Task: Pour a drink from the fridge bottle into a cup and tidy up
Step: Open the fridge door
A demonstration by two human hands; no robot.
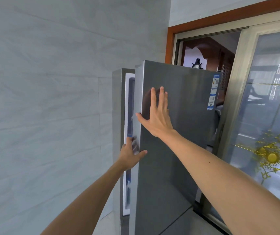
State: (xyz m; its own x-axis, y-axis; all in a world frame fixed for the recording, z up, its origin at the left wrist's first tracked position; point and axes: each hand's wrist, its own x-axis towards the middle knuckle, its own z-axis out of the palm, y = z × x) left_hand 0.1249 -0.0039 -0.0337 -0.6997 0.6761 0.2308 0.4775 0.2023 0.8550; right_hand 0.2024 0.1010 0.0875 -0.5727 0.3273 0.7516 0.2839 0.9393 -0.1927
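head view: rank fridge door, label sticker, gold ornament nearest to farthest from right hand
1. fridge door: the right hand lies flat on it.
2. label sticker: right, at the door's upper corner.
3. gold ornament: far right, on the glass door.

A pale grey tile wall fills the left; at right, a brown wooden frame holds a gold-ornamented glass door.

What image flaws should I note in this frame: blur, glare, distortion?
Head view: even daylight, no hard shadows. The fridge door dimly mirrors the right hand. The left hand is smeared by blur at the door's edge. Wide-angle distortion leans the wooden door frame. The glass panel carries reflections.
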